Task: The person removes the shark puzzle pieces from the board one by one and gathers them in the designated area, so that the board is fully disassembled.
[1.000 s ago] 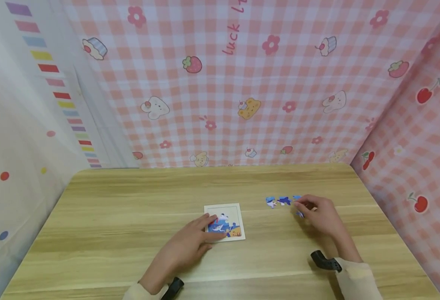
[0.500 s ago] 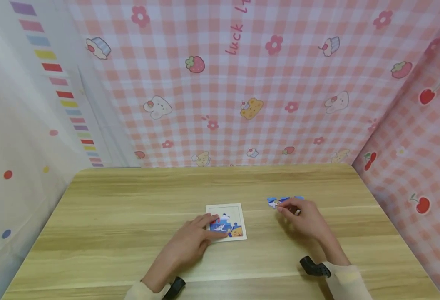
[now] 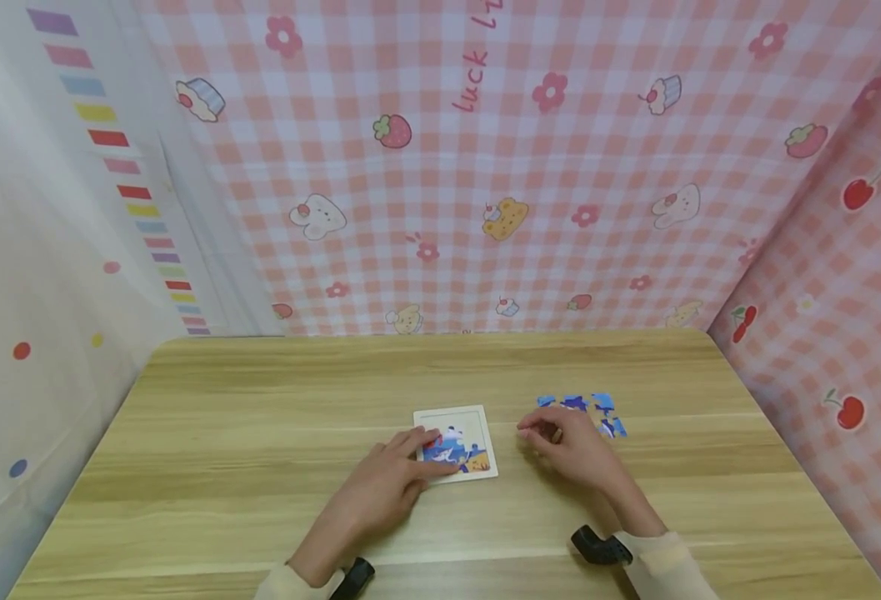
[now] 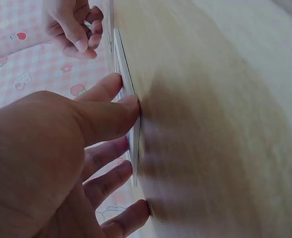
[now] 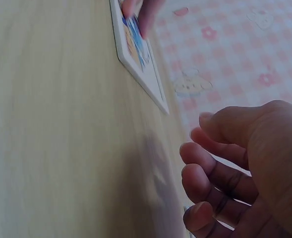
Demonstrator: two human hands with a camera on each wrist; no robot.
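Right hand has left the loose pieces at 2 o'clock, fingers pinching 1 piece. Left hand, fingers flat, presses the puzzle board onto the tabletop, unchanged.

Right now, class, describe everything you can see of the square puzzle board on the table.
The puzzle board is a thin white-rimmed square lying flat on the wooden table. Its upper part is blank white; blue, white and orange pieces fill the lower part. The left hand rests its fingers on the left edge. The right hand stays just clear.
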